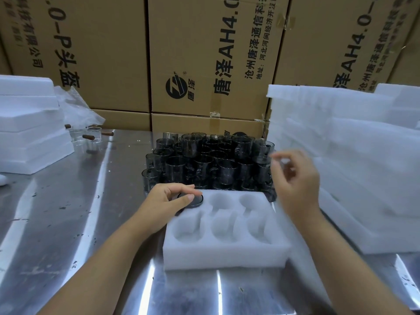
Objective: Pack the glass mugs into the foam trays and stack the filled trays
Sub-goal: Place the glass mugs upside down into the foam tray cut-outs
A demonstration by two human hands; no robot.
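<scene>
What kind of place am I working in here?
Most likely a packing station in a warehouse or factory: stacked printed cardboard cartons behind a steel table, piles of white foam trays, and a batch of dark glass mugs awaiting packing.

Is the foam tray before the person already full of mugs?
No, the foam tray holds one mug, under the left hand; five pockets are empty.
</scene>
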